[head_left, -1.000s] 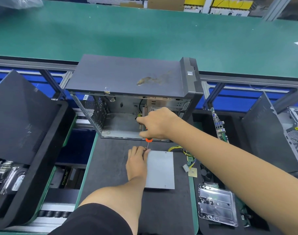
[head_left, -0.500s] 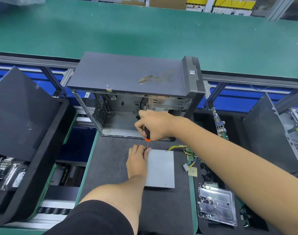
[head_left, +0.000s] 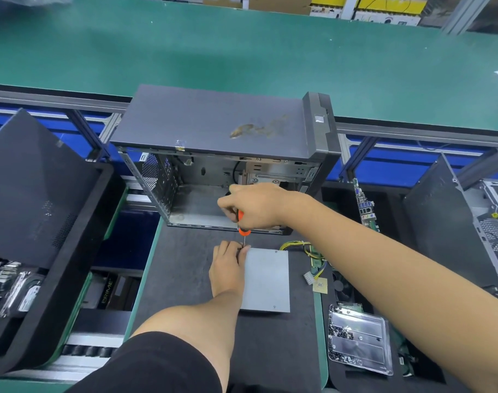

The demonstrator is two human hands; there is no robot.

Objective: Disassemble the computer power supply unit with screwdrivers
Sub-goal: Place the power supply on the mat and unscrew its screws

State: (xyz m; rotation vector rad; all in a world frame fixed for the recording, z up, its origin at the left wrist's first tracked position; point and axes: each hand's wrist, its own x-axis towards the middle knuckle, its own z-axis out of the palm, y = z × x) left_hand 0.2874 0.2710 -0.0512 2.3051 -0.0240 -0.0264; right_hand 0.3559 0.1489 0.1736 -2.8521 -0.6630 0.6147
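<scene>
Gripping orange-handled screwdriver (head_left: 243,226) over flat grey power supply (head_left: 266,279).

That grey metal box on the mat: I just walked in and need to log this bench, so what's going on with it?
A person is unscrewing the power supply unit, which lies flat on the dark mat. The right hand grips an orange-handled screwdriver upright, tip at the unit's far left corner. The left hand rests by that corner, fingertips at the shaft. The unit's cover is still on. An opened computer case stands just behind; yellow wires trail from the unit's right.
</scene>
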